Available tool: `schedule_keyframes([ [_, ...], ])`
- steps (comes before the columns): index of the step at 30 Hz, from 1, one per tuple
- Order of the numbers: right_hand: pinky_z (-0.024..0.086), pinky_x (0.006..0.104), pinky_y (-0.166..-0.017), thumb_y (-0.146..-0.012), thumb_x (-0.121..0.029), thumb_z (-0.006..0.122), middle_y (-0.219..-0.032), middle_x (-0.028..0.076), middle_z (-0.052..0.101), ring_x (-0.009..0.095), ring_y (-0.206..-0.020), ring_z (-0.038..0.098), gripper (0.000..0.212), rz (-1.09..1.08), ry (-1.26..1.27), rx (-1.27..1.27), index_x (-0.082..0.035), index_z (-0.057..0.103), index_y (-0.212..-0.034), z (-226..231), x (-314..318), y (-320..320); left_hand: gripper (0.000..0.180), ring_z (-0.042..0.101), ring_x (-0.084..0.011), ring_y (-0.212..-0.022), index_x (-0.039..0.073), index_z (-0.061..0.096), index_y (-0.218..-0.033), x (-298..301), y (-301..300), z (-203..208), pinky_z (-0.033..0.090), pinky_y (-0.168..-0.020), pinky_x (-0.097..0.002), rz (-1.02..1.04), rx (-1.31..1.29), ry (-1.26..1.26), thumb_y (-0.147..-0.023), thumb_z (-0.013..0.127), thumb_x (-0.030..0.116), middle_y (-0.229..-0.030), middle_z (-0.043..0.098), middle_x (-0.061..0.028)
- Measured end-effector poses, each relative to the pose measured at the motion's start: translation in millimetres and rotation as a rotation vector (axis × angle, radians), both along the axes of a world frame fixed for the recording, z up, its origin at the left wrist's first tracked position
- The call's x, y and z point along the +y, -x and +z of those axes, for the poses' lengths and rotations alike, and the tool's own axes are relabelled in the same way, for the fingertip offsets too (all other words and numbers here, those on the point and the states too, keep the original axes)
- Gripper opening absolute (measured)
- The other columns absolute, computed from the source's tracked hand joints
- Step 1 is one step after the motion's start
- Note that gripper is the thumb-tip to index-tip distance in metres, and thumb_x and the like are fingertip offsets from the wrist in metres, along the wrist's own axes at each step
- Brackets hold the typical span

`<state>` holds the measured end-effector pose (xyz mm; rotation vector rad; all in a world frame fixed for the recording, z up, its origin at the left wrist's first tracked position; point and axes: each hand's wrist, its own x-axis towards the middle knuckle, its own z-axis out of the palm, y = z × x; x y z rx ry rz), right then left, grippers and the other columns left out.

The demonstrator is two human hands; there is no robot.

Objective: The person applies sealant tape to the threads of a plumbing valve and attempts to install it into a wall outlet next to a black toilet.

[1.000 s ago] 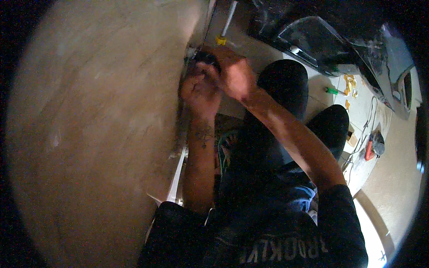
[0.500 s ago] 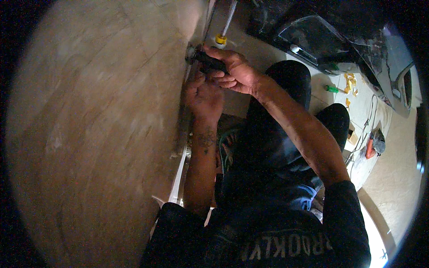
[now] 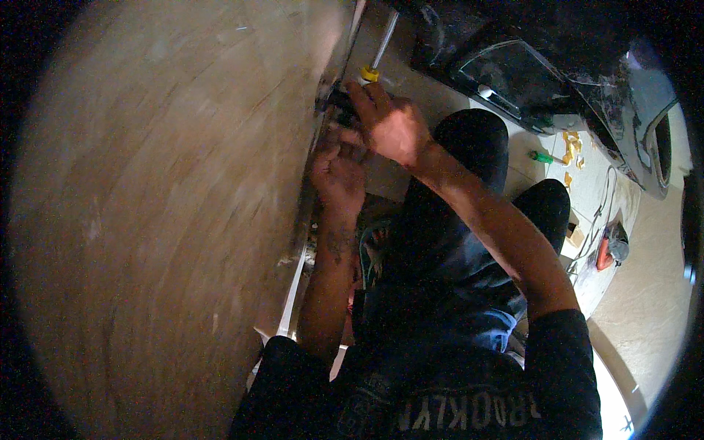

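A broad wooden panel (image 3: 169,220) fills the left of your view, its right edge running from near to far. Your right hand (image 3: 392,128) is at the far end of that edge, fingers curled tight round a small dark tool (image 3: 339,103) pressed against the panel's edge. Your left hand (image 3: 337,172) sits just nearer, touching the same edge below the tool; its fingers are bunched, but you cannot tell what they grip. Just beyond lies a yellow-handled screwdriver (image 3: 378,55). Far right on the pale floor (image 3: 645,293) lies a green-handled screwdriver (image 3: 543,156).
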<state>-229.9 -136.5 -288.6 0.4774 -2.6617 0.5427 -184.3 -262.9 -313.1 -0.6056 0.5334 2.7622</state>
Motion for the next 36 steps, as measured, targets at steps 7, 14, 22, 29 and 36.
schedule_keyframes([
  [7, 0.05, 0.0338, -0.058, -0.091, -0.041, 0.057, -0.067, 0.01, 0.061, 0.016, -0.067, 0.061, 0.042, -0.192, 1.04, -0.8, -0.001, 0.061, -0.1, -32, -20, -3, 0.039, 0.057, -0.0195, -0.099, 0.011, 0.06, -0.118, -8, -6, -30, 0.044, -0.091, -0.0408, -0.117, 0.147, -0.127, -0.083, 0.054, 0.028, -0.105, 0.064, -0.0034],
  [14, 0.052, 0.0395, -0.063, -0.088, -0.037, 0.06, -0.075, 0.016, 0.065, 0.029, -0.068, 0.066, 0.038, 0.263, 0.386, -0.194, -0.004, 0.062, -0.105, -5, 22, 26, 0.036, 0.051, -0.0147, -0.11, 0.016, 0.056, -0.121, 14, 4, -2, 0.037, -0.097, -0.0392, -0.021, 0.036, -0.03, -0.089, 0.053, 0.034, -0.114, 0.059, 0.0011],
  [22, 0.054, 0.0424, -0.067, -0.089, -0.054, 0.051, -0.078, 0.018, 0.066, 0.032, -0.076, 0.067, 0.052, 0.272, 0.293, -0.585, -0.005, 0.063, -0.1, 23, 25, 43, 0.018, 0.06, -0.0165, -0.094, 0.013, 0.059, -0.109, 14, 32, 3, 0.048, -0.087, -0.0361, 0.023, 0.149, -0.063, -0.094, 0.054, 0.022, -0.1, 0.064, -0.0013],
  [29, 0.047, 0.0235, -0.06, -0.088, -0.054, 0.059, -0.083, 0.0, 0.057, 0.01, -0.073, 0.055, 0.048, 0.429, 0.833, -0.997, -0.007, 0.058, -0.1, -14, 32, 47, 0.025, 0.061, -0.0169, -0.089, 0.01, 0.056, -0.11, 20, 32, 26, 0.05, -0.077, -0.0324, -0.032, 0.206, 0.181, -0.095, 0.052, 0.03, -0.102, 0.064, -0.006],
  [36, 0.04, 0.0234, -0.05, -0.087, -0.05, 0.059, -0.071, 0.0, 0.054, 0.009, -0.058, 0.051, 0.04, 0.219, 1.161, -1.345, -0.013, 0.056, -0.1, 13, 32, 32, 0.042, 0.058, -0.022, -0.102, 0.005, 0.051, -0.124, 18, 31, -9, 0.048, -0.088, -0.0351, -0.111, 0.223, 0.453, -0.094, 0.053, 0.035, -0.117, 0.058, -0.0114],
])
